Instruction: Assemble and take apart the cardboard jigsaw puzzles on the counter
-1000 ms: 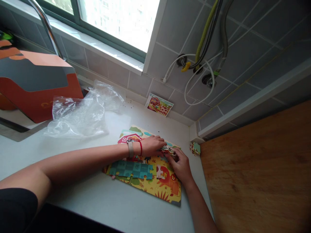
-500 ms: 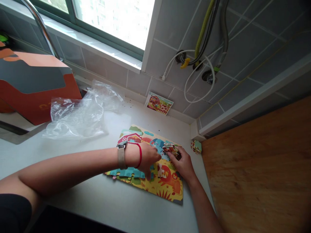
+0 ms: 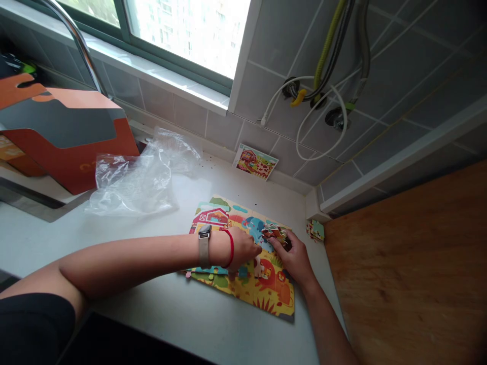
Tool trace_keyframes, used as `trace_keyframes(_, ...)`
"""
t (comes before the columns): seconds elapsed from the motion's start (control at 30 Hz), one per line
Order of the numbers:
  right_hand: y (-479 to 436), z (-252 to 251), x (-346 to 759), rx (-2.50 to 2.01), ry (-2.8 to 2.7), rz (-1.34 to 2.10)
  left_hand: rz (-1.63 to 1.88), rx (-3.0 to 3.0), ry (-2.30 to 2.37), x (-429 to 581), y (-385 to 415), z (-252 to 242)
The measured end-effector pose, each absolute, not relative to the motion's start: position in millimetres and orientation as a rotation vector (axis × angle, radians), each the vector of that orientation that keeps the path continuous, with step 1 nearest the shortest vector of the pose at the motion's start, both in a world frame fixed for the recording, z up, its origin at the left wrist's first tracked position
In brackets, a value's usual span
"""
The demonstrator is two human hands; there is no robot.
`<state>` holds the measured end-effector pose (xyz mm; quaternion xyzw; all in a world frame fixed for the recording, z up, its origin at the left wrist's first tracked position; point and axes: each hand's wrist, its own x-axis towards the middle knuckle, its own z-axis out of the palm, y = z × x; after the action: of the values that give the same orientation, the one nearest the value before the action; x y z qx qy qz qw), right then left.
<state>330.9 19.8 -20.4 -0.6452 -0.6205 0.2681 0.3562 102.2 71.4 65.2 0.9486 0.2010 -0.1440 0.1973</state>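
Observation:
My left hand (image 3: pixel 244 248) reaches in from the left over a colourful animal jigsaw puzzle (image 3: pixel 277 304). Its thumb points down, apart from the bent fingers, and nothing shows in its grasp; the palm side is hidden. Under and beside this hand lies a partly joined farm jigsaw (image 3: pixel 209 217) with a red barn, resting on the animal puzzle. A light blue puzzle piece edge (image 3: pixel 242 272) shows just below the fingers. At the animal puzzle's right side, my right hand (image 3: pixel 297 257) is closed around a stack of puzzle pieces (image 3: pixel 274 233), thumb toward me.
A small farm picture card (image 3: pixel 255 162) leans against the tiled wall. More puzzle pieces (image 3: pixel 315 230) are piled beside the wooden board (image 3: pixel 403 263) at right. Left of the puzzle lie a crumpled clear plastic bag (image 3: pixel 133 182) and an orange box (image 3: pixel 114 167).
The whole view has shifted slightly, so everything appears farther right. My left hand's fingers are a little more bent. My right hand keeps its hold on the stack of pieces.

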Motion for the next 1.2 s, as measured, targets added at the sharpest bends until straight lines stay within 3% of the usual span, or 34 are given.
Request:
trace_keyframes(0.63, 20, -17, 329, -1.671, -1.627, 0.654, -0.078, 2.565, 0.527, 103, 124, 36)
trace_keyframes(1.2, 20, -4, 321, -1.635, -1.421, 0.779, 0.337, 1.887, 0.466, 93, 172, 21)
